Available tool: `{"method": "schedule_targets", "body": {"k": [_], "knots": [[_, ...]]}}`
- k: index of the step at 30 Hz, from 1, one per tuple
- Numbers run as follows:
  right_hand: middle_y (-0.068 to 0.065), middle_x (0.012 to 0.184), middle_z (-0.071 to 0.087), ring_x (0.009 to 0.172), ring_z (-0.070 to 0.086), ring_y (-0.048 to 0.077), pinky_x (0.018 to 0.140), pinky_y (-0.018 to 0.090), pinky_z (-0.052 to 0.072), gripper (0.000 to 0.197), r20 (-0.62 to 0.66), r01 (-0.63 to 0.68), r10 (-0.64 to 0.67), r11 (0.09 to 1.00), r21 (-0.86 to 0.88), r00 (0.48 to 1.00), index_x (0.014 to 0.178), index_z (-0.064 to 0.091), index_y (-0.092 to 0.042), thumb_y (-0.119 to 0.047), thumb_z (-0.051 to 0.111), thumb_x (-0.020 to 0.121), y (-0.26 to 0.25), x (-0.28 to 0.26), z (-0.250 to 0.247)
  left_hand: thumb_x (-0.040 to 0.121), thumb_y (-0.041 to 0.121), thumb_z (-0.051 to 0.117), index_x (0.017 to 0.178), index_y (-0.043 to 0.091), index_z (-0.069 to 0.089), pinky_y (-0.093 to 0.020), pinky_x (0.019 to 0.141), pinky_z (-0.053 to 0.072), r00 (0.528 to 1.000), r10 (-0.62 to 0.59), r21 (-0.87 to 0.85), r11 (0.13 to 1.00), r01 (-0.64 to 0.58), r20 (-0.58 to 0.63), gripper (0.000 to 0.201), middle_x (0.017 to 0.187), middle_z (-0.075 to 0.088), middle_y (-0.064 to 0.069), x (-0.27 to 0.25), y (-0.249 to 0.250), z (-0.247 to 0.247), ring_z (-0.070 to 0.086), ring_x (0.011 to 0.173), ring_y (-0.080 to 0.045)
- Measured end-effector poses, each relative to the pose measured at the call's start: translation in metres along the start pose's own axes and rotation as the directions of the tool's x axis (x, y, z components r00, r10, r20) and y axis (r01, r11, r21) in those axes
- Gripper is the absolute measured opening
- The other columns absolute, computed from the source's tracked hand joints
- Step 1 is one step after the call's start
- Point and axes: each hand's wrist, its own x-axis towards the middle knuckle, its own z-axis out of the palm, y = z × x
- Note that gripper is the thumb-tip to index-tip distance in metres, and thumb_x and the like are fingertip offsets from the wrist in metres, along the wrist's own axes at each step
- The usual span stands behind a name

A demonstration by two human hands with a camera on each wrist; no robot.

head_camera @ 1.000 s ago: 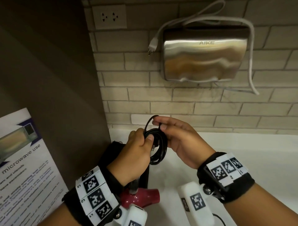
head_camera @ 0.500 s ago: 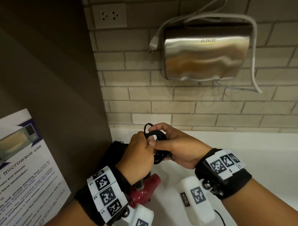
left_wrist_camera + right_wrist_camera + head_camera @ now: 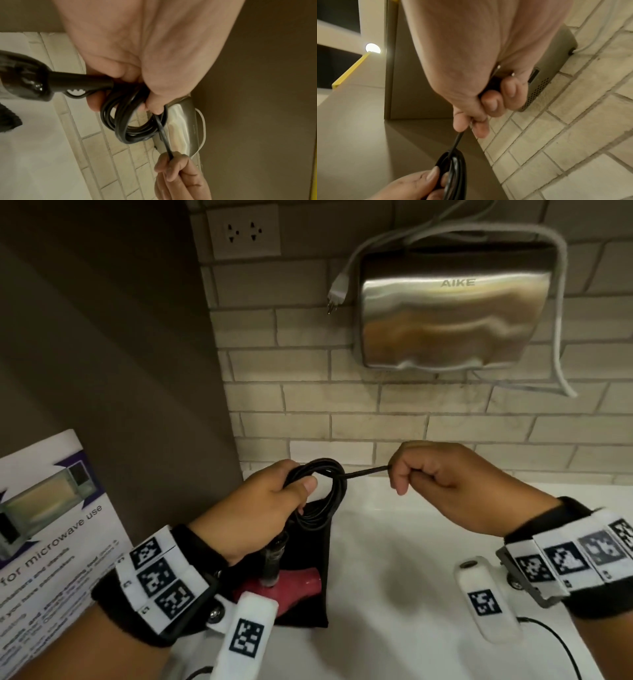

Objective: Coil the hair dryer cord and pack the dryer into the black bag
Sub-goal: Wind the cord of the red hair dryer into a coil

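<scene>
My left hand (image 3: 274, 498) grips the black coiled cord (image 3: 325, 494) above the counter; the loops (image 3: 130, 121) hang from under its thumb. My right hand (image 3: 438, 477) pinches the cord's free end (image 3: 366, 471) and holds it taut to the right of the coil; the black plug (image 3: 494, 83) sits in its curled fingers. The red hair dryer (image 3: 291, 587) hangs below my left wrist, its dark handle (image 3: 72, 81) leading up into the left palm. Under it the black bag (image 3: 308, 542) lies flat on the white counter.
A steel hand dryer (image 3: 452, 306) with its own grey cord and plug (image 3: 337, 289) is mounted on the brick wall above. A wall socket (image 3: 244, 232) is at top left. A microwave notice (image 3: 51, 535) stands at left. White counter (image 3: 411, 559) spreads to the right.
My right hand has pulled away from the coil to the right, drawing the cord end out taut. The left hand still holds the coil.
</scene>
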Motion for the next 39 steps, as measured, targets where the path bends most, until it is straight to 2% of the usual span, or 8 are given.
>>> {"method": "schedule_targets", "body": {"k": [5, 10, 13, 16, 20, 24, 30, 39], "knots": [[-0.006, 0.098, 0.058, 0.089, 0.06, 0.018, 0.081, 0.036, 0.051, 0.037, -0.174, 0.042, -0.036, 0.999, 0.033, 0.984, 0.085, 0.065, -0.027, 0.006, 0.049, 0.093, 0.018, 0.005, 0.024, 0.099, 0.037, 0.051, 0.078, 0.025, 0.059, -0.036, 0.076, 0.046, 1.0, 0.009, -0.064, 0.998, -0.009, -0.013, 0.024, 0.071, 0.059, 0.006, 0.0, -0.002, 0.005, 0.055, 0.073, -0.015], [-0.007, 0.106, 0.047, 0.101, 0.051, 0.001, 0.091, 0.008, 0.036, 0.019, -0.124, -0.137, 0.226, 0.858, 0.494, 0.966, 0.096, 0.067, -0.022, -0.022, 0.05, 0.088, 0.009, 0.022, 0.06, 0.099, 0.04, 0.048, 0.072, 0.032, 0.057, -0.037, 0.077, 0.043, 0.999, -0.043, -0.203, 0.979, 0.036, -0.03, 0.03, 0.074, 0.056, 0.003, 0.003, -0.005, 0.027, 0.054, 0.074, -0.014], [-0.008, 0.127, 0.06, 0.126, 0.054, 0.008, 0.105, 0.019, 0.038, 0.034, 0.013, -0.2, 0.307, 0.586, 0.786, 0.952, 0.113, 0.067, -0.023, -0.038, 0.047, 0.09, -0.001, 0.029, 0.077, 0.102, 0.032, 0.047, 0.073, 0.037, 0.062, -0.034, 0.077, 0.045, 0.997, -0.072, -0.295, 0.953, 0.066, -0.008, 0.033, 0.071, 0.063, 0.013, 0.005, -0.004, 0.035, 0.059, 0.072, -0.006], [0.017, 0.119, 0.07, 0.113, 0.064, 0.023, 0.105, 0.039, 0.047, 0.03, 0.042, -0.148, 0.297, 0.344, 0.927, 0.954, 0.114, 0.069, -0.008, -0.024, 0.056, 0.092, -0.013, 0.027, 0.085, 0.103, 0.032, 0.044, 0.102, 0.022, 0.062, -0.031, 0.083, 0.049, 0.997, -0.07, -0.285, 0.956, 0.062, -0.019, 0.021, 0.101, 0.068, 0.001, 0.006, -0.003, 0.041, 0.063, 0.093, -0.011], [0.026, 0.101, 0.066, 0.099, 0.061, 0.034, 0.106, 0.062, 0.044, 0.032, 0.009, -0.131, 0.377, 0.299, 0.945, 0.926, 0.116, 0.065, 0.007, -0.011, 0.066, 0.088, -0.017, 0.025, 0.087, 0.104, 0.034, 0.036, 0.111, 0.009, 0.053, -0.005, 0.059, 0.049, 0.983, -0.036, -0.041, 0.999, 0.029, -0.181, 0.031, 0.117, 0.045, -0.008, 0.008, -0.001, 0.045, 0.056, 0.095, -0.01], [0.024, 0.091, 0.066, 0.091, 0.063, 0.034, 0.103, 0.056, 0.049, 0.011, 0.036, -0.184, 0.451, 0.29, 0.939, 0.892, 0.101, 0.068, 0.004, -0.003, 0.064, 0.092, -0.021, 0.023, 0.086, 0.104, 0.031, 0.035, 0.101, 0.007, 0.05, 0.0, 0.055, 0.044, 0.977, -0.003, 0.039, 0.999, 0.012, -0.215, 0.029, 0.11, 0.042, -0.008, 0.006, 0.001, 0.046, 0.052, 0.086, -0.007], [0.022, 0.086, 0.062, 0.077, 0.061, 0.03, 0.077, 0.038, 0.055, 0.013, 0.05, -0.18, 0.538, 0.191, 0.965, 0.841, 0.103, 0.063, -0.002, 0.002, 0.062, 0.09, -0.022, 0.017, 0.092, 0.104, 0.034, 0.035, 0.094, 0.009, 0.052, -0.013, 0.066, 0.041, 0.985, 0.065, 0.192, 0.981, -0.034, -0.157, 0.032, 0.101, 0.05, -0.007, 0.007, -0.011, 0.054, 0.056, 0.087, -0.018], [0.026, 0.089, 0.064, 0.085, 0.069, 0.035, 0.085, 0.048, 0.056, 0.042, 0.017, -0.122, 0.572, 0.146, 0.982, 0.82, 0.087, 0.034, -0.018, 0.01, 0.065, 0.087, -0.02, 0.019, 0.097, 0.103, 0.029, 0.043, 0.103, 0.012, 0.058, -0.041, 0.081, 0.054, 0.981, -0.02, -0.011, 1.0, 0.018, -0.194, 0.022, 0.094, 0.069, -0.008, 0.006, -0.016, 0.061, 0.067, 0.09, -0.024]]}}
